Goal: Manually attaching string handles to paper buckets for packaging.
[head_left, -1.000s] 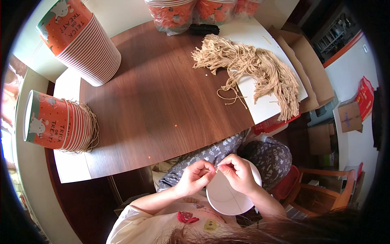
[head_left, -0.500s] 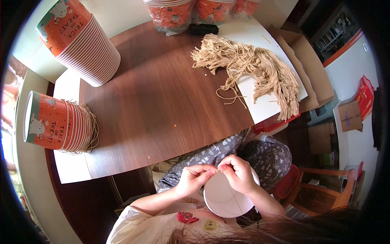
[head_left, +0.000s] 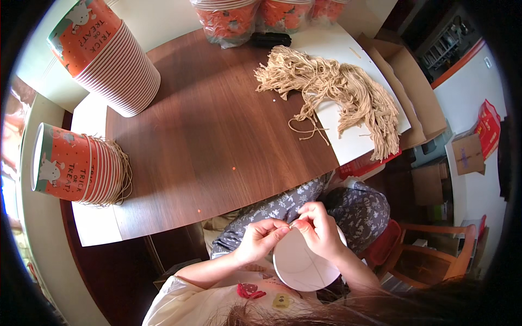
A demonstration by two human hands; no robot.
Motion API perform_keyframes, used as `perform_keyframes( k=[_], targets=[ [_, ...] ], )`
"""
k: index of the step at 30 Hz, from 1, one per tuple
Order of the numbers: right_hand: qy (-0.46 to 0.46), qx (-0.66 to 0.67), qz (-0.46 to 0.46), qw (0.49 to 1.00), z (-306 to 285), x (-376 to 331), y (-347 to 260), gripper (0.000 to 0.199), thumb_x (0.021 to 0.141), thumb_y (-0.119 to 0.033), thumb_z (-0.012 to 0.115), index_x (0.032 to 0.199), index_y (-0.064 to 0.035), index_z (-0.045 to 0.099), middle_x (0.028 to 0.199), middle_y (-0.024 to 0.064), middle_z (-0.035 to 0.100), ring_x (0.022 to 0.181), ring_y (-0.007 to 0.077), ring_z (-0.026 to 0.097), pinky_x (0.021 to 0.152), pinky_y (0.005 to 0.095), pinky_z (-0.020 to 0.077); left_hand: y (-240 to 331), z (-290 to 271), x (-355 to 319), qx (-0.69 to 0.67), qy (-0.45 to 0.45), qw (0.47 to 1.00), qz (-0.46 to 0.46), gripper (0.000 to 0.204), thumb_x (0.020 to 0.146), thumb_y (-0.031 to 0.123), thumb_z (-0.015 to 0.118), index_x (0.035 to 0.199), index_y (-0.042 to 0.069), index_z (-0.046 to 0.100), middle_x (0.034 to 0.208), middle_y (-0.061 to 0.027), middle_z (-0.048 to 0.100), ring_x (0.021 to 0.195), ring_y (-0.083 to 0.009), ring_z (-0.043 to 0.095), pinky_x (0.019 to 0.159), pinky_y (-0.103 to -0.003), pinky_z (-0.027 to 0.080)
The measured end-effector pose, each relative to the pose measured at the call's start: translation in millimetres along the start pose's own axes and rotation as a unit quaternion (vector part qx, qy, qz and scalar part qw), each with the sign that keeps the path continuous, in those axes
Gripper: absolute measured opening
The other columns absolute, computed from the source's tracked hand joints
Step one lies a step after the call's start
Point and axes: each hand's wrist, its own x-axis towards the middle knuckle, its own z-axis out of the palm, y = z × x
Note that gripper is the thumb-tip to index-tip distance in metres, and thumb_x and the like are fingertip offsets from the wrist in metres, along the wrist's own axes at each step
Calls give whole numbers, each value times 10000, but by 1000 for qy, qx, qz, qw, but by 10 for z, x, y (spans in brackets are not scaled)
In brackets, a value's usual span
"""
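Observation:
A paper bucket (head_left: 305,267) rests tilted in my lap, its white inside facing up. Over its far rim my left hand (head_left: 262,238) and my right hand (head_left: 319,232) meet, thumbs and forefingers pinched closed. Between the fingertips shows a small tan bit of cord (head_left: 292,226); most of it is hidden by the fingers. On the table, the nearest loose cords form a large beige bundle (head_left: 342,89), with a few strands trailing toward the middle.
At the left of the brown table (head_left: 201,130) lies a stack of orange buckets with cords (head_left: 81,165). A taller bucket stack (head_left: 109,60) leans behind it. Bagged buckets (head_left: 228,22) and a black object (head_left: 271,39) sit at the back. Right are a cardboard box (head_left: 413,81) and wooden chair (head_left: 429,255).
My right fingers have shifted very slightly at the bucket's rim. Both hands keep their pinch, and the table's contents stay where they were.

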Motion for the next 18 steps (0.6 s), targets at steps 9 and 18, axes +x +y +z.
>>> perform_keyframes(
  k=[9,18],
  targets=[
    [-58,156,-42,985,17,-38,159,348,815,46,478,1096,22,275,754,63,492,662,112,470,623,238,400,-62,25,11,-19,-9,999,31,132,874,131,551,924,19,601,730,28,585,612,-16,493,514,-169,399],
    [-57,45,-73,995,-144,3,-92,228,820,-23,537,1035,-8,462,857,118,591,731,185,615,601,266,489,326,-22,116,314,-73,915,241,354,684,110,696,1005,27,571,980,-110,502,971,-247,455,856,-326,362]
  ],
)
